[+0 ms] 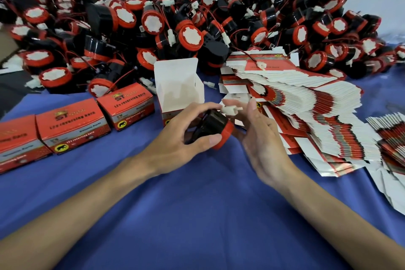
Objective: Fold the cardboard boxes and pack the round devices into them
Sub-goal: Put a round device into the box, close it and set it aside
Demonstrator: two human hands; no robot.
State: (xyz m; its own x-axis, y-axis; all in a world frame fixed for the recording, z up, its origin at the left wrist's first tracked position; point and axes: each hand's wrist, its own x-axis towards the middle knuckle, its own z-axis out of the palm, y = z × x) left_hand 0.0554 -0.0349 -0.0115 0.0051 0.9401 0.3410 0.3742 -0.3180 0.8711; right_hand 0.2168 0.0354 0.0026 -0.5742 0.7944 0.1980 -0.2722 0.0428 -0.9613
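Note:
My left hand [179, 138] grips a round black device with a red rim [215, 130] just above the blue cloth. My right hand [258, 129] sits close on the device's right side, its fingers at the white connector plug [230, 109] on the device's wire. Directly behind the hands stands an opened red and white cardboard box [178, 87], its white top flap upright and its inside showing. A large heap of the same round devices [175, 28] fills the back of the table.
Three closed red boxes [72, 125] lie in a row at the left. A fanned stack of flat unfolded boxes [306, 107] spreads to the right, with another stack [392, 138] at the far right edge. Blue cloth [197, 204] covers the table in front.

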